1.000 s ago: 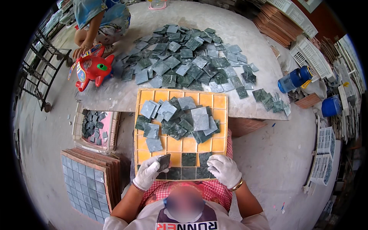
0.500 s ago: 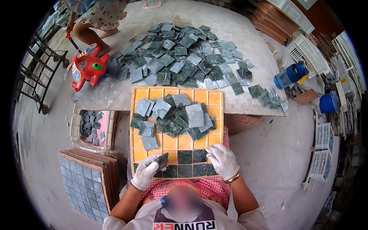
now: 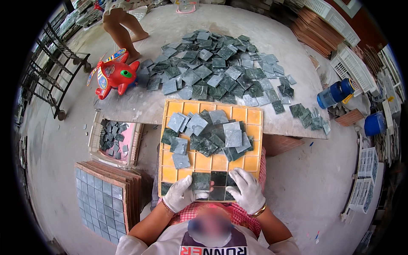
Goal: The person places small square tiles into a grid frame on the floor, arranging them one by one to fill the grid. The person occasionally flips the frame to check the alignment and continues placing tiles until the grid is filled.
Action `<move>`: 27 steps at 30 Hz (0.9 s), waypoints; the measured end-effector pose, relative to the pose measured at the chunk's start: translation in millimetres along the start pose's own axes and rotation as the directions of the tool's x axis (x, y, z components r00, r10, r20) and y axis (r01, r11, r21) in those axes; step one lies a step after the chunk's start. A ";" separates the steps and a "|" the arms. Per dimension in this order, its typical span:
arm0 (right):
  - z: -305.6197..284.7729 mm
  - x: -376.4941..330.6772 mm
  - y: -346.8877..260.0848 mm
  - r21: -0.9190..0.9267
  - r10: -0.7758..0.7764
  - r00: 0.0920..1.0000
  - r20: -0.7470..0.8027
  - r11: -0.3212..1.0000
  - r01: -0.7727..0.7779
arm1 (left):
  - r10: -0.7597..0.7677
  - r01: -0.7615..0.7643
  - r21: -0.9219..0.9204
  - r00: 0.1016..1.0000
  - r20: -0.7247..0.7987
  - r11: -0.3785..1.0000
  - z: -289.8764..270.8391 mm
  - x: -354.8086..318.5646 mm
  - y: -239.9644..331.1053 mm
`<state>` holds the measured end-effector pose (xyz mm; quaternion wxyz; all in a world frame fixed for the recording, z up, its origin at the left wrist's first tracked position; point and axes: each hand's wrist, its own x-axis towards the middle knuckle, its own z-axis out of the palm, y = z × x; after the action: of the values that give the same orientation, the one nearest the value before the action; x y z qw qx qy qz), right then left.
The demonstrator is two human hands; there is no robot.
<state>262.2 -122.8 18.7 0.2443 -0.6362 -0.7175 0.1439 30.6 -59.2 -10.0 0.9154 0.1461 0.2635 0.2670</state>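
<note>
A yellow gridded tray with a pale rim lies in front of me, its near side by my lap. My left hand, in a white glove, grips a dark green stone tile by its edge over the near part of the grid. My right hand, also gloved, rests at the near right of the tray with fingers apart, partly covering dark tiles set in the cells. One such set tile shows between the hands. Loose grey and green tiles lie heaped across the tray's middle.
A large pile of stone tiles covers the table beyond the tray. A red toy plane sits at its left, near another person's bare legs. To my left are a crate of tile pieces and a stack of tiled panels.
My left hand has turned the tile from edge-on to face-up over the grid. My right hand's fingers have spread. The view has shifted, and the other person's upper body has left it.
</note>
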 end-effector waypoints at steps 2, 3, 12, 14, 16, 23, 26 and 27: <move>4.8 4.5 -8.6 0.156 -0.008 0.999 -0.032 0.988 0.013 | -0.041 0.041 -0.032 0.999 0.005 0.999 6.3 5.3 -0.3; 3.9 9.4 -15.6 0.186 -0.036 0.998 -0.061 0.981 0.047 | -0.042 0.043 -0.037 0.999 0.020 0.998 5.4 8.2 -3.5; -15.3 2.3 20.3 0.041 0.051 0.997 0.065 0.998 -0.054 | 0.108 -0.066 0.480 0.992 -0.059 0.875 10.3 4.4 -0.7; -29.3 -4.1 51.7 0.022 0.163 0.984 0.073 0.986 -0.165 | 0.345 -0.174 0.693 0.931 -0.115 0.699 -3.2 -1.0 10.6; -35.7 -10.1 68.7 0.082 0.224 0.965 0.135 0.968 -0.236 | 0.492 -0.174 0.788 0.852 -0.180 0.590 -12.6 -6.4 25.8; -36.8 -16.2 66.1 0.088 0.197 0.953 0.231 0.971 -0.222 | 0.723 -0.205 0.935 0.687 -0.074 0.290 -21.7 -18.4 44.4; -26.0 -21.8 70.1 -0.031 0.075 0.985 0.158 0.997 -0.071 | 0.639 -0.186 0.945 0.699 0.320 -0.269 2.2 -10.2 32.1; -26.2 -19.9 69.9 -0.075 0.028 0.987 0.161 0.997 -0.016 | 0.536 -0.309 0.892 0.716 0.446 -0.330 6.6 -2.9 21.0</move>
<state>336.4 -134.7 1.3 0.1598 -0.6387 -0.7329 0.1713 23.5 -44.6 5.1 0.2999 0.8258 0.3630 0.3103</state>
